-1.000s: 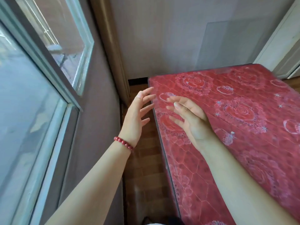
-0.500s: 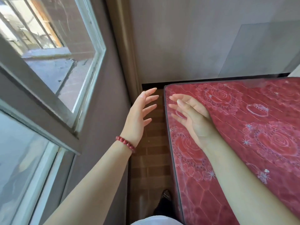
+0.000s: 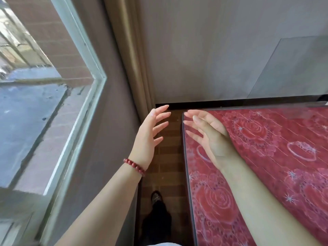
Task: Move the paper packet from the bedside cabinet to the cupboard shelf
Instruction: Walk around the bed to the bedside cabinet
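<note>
A: Hands, how are they held?

B: Both are raised, palms facing. The left hand (image 3: 148, 137) is seen over the wooden floor (image 3: 168, 174), its fingers (image 3: 160, 125) spread wide with nothing held; a red bead bracelet (image 3: 134, 166) is worn on that wrist. The right hand (image 3: 211, 137) is held over the edge of the red mattress (image 3: 276, 157), fingers likewise splayed and empty.

A: And the paper packet?

B: It cannot be seen; only window (image 3: 53, 86), wall (image 3: 204, 50) and a shoe (image 3: 156, 197) are shown.
</note>
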A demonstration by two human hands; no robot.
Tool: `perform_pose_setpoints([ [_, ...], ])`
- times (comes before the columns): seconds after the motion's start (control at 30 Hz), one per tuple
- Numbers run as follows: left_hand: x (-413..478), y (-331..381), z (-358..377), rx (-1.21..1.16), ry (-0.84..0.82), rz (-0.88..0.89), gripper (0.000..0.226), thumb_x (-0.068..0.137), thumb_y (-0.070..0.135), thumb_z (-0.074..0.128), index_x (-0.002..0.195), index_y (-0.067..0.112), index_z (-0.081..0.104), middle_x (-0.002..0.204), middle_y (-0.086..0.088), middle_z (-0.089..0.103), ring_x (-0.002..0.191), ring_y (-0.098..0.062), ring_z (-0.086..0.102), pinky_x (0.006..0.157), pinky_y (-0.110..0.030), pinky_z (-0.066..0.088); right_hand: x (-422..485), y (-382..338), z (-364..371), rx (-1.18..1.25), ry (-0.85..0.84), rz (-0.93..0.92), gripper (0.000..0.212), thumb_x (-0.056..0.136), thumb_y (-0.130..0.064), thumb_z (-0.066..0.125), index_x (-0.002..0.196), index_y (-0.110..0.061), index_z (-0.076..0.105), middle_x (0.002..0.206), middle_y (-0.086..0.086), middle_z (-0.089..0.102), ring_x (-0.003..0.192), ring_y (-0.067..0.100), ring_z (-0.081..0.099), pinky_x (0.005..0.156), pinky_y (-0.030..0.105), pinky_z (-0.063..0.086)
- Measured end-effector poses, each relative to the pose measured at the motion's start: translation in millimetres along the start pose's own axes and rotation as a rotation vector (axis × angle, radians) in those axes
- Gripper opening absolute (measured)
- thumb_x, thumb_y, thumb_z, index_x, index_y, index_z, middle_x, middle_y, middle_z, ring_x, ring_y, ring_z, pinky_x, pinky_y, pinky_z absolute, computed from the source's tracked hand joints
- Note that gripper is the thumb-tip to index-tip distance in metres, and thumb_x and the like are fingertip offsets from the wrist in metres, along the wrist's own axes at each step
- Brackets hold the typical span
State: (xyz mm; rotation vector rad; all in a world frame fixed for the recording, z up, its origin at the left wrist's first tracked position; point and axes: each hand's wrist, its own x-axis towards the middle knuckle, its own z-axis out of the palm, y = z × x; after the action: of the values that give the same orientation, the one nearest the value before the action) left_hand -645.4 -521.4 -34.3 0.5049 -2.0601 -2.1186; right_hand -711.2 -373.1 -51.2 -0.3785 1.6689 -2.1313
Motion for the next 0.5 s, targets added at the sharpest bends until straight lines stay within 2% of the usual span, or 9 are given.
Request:
perform_pose_setpoints([
  [0.33, 208.3, 31.2, -21.7, 0.033, -0.098, 0.044, 0.047, 0.083, 0.062, 0.023, 0.113, 0.048, 0.057, 0.125, 0.019, 0.057, 0.117, -0.004, 0.050, 0.098, -0.045, 0.035, 200.3, -7.1, 4.7, 0.032, 0.075, -0.016, 0.019, 0.075, -0.040, 0.065, 0.092, -0.035, 0.073, 0.109, -0.008, 0.072, 0.108, 0.012, 0.065, 0.084, 0.029, 0.053],
  [0.5, 291.1, 43.4, -32.7, 0.019, -0.133, 0.013, 0.048, 0.082, 0.064, 0.023, 0.111, 0.049, 0.058, 0.124, 0.020, 0.058, 0.117, -0.006, 0.051, 0.097, -0.046, 0.036, 278.1, -8.9, 2.6, 0.058, 0.120, -0.008, 0.017, 0.078, -0.034, 0.063, 0.092, -0.033, 0.074, 0.108, -0.007, 0.072, 0.107, 0.014, 0.066, 0.086, 0.031, 0.053],
])
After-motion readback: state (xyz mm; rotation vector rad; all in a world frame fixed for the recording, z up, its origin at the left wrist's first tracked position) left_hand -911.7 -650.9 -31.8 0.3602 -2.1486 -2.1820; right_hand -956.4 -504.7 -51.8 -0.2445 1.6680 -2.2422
